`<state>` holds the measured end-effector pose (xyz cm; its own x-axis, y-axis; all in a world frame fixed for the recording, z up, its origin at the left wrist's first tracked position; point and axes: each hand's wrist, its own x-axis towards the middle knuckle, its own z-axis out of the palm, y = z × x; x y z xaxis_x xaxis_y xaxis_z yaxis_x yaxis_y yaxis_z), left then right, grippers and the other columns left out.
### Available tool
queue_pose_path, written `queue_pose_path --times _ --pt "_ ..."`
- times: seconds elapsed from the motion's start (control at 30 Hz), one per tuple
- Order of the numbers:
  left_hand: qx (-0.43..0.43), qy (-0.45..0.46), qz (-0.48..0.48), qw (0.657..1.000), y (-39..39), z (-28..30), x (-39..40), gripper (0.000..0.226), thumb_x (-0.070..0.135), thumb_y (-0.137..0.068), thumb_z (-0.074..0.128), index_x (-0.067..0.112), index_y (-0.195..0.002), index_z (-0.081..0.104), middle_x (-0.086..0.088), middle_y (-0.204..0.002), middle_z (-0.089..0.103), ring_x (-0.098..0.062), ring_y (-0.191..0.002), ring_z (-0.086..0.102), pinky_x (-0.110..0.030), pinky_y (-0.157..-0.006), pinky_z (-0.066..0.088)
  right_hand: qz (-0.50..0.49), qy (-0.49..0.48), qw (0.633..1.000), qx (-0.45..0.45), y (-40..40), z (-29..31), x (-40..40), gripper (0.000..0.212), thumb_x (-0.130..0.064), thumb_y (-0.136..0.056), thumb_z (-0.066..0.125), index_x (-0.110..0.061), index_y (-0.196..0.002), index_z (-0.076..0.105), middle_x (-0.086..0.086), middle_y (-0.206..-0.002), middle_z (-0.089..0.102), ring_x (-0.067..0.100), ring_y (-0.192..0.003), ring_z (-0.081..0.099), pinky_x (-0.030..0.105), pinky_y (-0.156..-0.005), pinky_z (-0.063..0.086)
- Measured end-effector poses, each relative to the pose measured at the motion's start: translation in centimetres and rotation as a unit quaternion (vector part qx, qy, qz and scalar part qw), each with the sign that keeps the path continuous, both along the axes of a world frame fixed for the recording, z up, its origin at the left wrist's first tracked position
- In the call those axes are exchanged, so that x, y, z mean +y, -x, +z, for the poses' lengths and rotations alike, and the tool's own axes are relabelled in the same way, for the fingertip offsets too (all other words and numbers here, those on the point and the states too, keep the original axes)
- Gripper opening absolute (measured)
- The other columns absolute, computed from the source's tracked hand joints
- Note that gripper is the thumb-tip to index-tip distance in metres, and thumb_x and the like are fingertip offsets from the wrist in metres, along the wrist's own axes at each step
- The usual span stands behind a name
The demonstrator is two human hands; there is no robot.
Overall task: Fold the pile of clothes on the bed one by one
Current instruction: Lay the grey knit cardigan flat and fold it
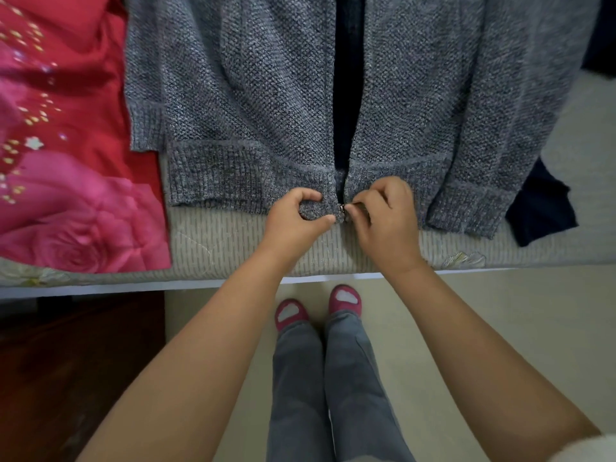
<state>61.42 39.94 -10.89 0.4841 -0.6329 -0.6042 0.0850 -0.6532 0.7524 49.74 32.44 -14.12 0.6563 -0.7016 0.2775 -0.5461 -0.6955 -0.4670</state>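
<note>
A grey knitted zip cardigan [260, 95] lies flat on the bed, front up and open down the middle, its dark lining showing in the gap. My left hand [296, 218] pinches the left front's hem beside the zip. My right hand [383, 215] pinches the small metal zip slider [343, 208] at the bottom of the right front. Both sleeves lie along the cardigan's sides.
A red and pink floral bedspread [60, 161] covers the bed's left part. A dark navy garment [540, 211] lies under the cardigan's right sleeve. The mattress edge [216, 248] runs just below my hands. On the pale floor stand my feet in pink slippers [316, 308].
</note>
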Motion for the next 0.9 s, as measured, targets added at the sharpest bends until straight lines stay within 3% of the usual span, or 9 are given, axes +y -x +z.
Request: queue_pose_path --times 0.13,0.27,0.37,0.43,0.53,0.63,0.77,0.9 --pt "-0.016 -0.006 0.010 1.000 -0.3 -0.1 0.0 0.023 0.012 -0.082 0.067 0.021 -0.095 0.051 0.008 -0.099 0.049 -0.032 -0.110 0.052 -0.024 -0.078 0.037 0.028 -0.091 0.995 0.007 -0.1 -0.2 -0.4 0.026 -0.020 -0.081 0.051 0.002 -0.074 0.063 0.016 -0.073 0.061 0.029 -0.068 0.059 0.024 -0.063 0.037" --pt "-0.049 -0.015 0.047 0.998 0.9 -0.2 0.2 0.023 0.018 -0.082 0.067 0.020 -0.097 0.049 0.013 -0.094 0.048 -0.024 -0.102 0.055 -0.023 -0.078 0.038 0.061 -0.134 0.989 -0.001 1.3 -0.5 -0.9 0.028 -0.019 -0.081 0.051 0.002 -0.075 0.069 0.014 -0.073 0.065 0.028 -0.071 0.062 0.020 -0.069 0.034" --pt "-0.093 -0.016 0.028 0.995 1.5 -0.6 -0.1 0.030 0.022 -0.080 0.070 0.016 -0.104 0.052 0.007 -0.095 0.051 -0.014 -0.080 0.055 -0.019 -0.066 0.033 0.046 -0.117 0.992 -0.008 1.5 -0.8 -0.9 0.028 -0.020 -0.078 0.054 0.002 -0.073 0.070 0.018 -0.075 0.061 0.019 -0.079 0.052 0.014 -0.071 0.029" --pt "-0.100 -0.021 0.012 0.995 1.5 -0.7 -0.2 0.030 0.021 -0.080 0.070 0.017 -0.102 0.051 0.006 -0.091 0.051 -0.004 -0.063 0.045 -0.020 -0.057 0.028 0.033 -0.100 0.994 -0.012 1.3 -1.0 -1.1 0.028 -0.022 -0.076 0.056 0.002 -0.070 0.070 0.019 -0.075 0.059 0.018 -0.081 0.048 0.014 -0.070 0.025" --pt "-0.075 -0.019 0.027 0.997 1.5 -0.8 0.0 0.031 0.018 -0.079 0.071 0.019 -0.096 0.045 0.008 -0.083 0.048 -0.004 -0.058 0.041 -0.023 -0.055 0.032 0.023 -0.083 0.996 -0.010 1.2 -1.3 -1.0 0.030 -0.026 -0.075 0.057 0.000 -0.066 0.069 0.017 -0.073 0.058 0.019 -0.083 0.044 0.014 -0.070 0.023" --pt "-0.043 -0.027 0.038 0.998 1.1 -0.8 -0.4 0.033 0.016 -0.077 0.072 0.018 -0.093 0.044 0.014 -0.083 0.043 -0.011 -0.071 0.042 -0.025 -0.066 0.037 0.014 -0.085 0.996 -0.020 0.7 -1.3 -0.9 0.030 -0.026 -0.075 0.058 0.000 -0.065 0.066 0.016 -0.071 0.056 0.031 -0.076 0.053 0.015 -0.069 0.023" --pt "0.023 -0.058 0.043 0.997 0.3 -0.7 -0.9 0.033 0.013 -0.076 0.073 0.023 -0.080 0.041 0.005 -0.080 0.048 -0.010 -0.061 0.043 -0.026 -0.056 0.038 -0.005 -0.080 0.996 -0.033 -0.2 -0.9 -0.4 0.027 -0.022 -0.075 0.056 0.002 -0.065 0.061 0.018 -0.074 0.054 0.032 -0.072 0.054 0.015 -0.069 0.023" --pt "0.055 -0.059 0.055 0.995 0.3 -0.8 -0.6 0.036 0.012 -0.076 0.073 0.027 -0.074 0.040 0.003 -0.077 0.047 -0.012 -0.063 0.042 -0.025 -0.053 0.036 0.012 -0.075 0.996 -0.048 0.0 -0.8 0.3 0.024 -0.015 -0.078 0.054 0.005 -0.066 0.058 0.021 -0.075 0.054 0.037 -0.074 0.058 0.024 -0.069 0.034"
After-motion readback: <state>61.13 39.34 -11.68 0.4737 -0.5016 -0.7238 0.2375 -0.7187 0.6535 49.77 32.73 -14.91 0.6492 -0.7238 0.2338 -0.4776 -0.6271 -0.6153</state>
